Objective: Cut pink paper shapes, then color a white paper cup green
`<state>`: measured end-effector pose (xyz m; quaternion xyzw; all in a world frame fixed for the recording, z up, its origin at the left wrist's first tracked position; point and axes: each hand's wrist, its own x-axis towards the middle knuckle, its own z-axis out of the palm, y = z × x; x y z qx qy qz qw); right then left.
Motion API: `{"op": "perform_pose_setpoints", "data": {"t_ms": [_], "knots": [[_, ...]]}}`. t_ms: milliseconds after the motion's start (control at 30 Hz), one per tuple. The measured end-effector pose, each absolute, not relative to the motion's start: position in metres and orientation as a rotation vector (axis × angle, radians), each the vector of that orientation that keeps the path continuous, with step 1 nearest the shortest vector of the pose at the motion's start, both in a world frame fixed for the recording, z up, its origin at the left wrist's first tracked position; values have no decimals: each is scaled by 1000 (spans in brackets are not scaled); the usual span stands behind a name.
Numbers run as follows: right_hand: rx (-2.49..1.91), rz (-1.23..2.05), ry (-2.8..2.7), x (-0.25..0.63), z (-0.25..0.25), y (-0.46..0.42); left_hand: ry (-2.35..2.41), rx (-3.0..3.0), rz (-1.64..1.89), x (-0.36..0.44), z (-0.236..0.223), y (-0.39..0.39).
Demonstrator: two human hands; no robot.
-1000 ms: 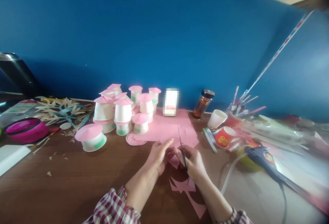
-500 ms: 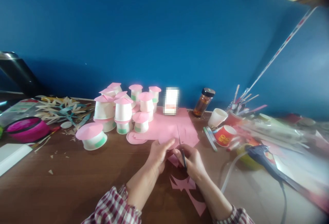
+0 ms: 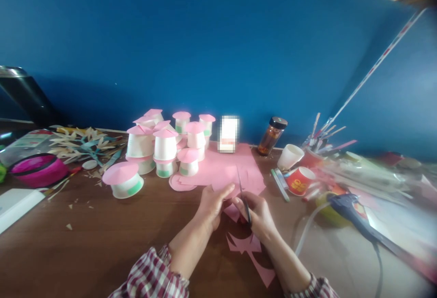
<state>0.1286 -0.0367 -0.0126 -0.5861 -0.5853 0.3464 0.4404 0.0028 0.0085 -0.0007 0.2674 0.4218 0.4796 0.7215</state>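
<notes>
Between thumb and fingers, my left hand (image 3: 213, 204) pinches a piece of pink paper (image 3: 225, 180), which blends into the pink sheets (image 3: 242, 154) lying behind it. My right hand (image 3: 258, 213) is closed round the dark handles of a pair of scissors (image 3: 246, 208). Their thin blades point away from me, beside the paper's right edge. Below my hands, curved pink offcuts (image 3: 251, 245) lie on the brown table. To the left stand several white paper cups with pink paper tops, the nearest cup (image 3: 126, 187) upside down with a green patch.
A dark-capped jar (image 3: 272, 136), a white cup (image 3: 290, 156) and a red cup (image 3: 300, 180) stand at the right. Farther right lies a blue glue gun (image 3: 355, 213) with its cord. Paper strips (image 3: 90, 145) and a magenta round case (image 3: 39, 169) are at the left.
Both hands stay in nearly the same place, still gripping paper and scissors. The scissor blades and held paper have shifted slightly. The whole view has drifted a little.
</notes>
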Motion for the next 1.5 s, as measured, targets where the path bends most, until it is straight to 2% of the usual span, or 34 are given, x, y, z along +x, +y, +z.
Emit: {"op": "perform_pose_setpoints", "data": {"t_ms": [600, 1500], "knots": [[-1450, 938, -1423, 127, -11, -37, 1046, 575, 1074, 1, 4, 11], [-1480, 890, -1434, 130, -11, -36, 885, 610, 917, -6, 2, 14]]}}
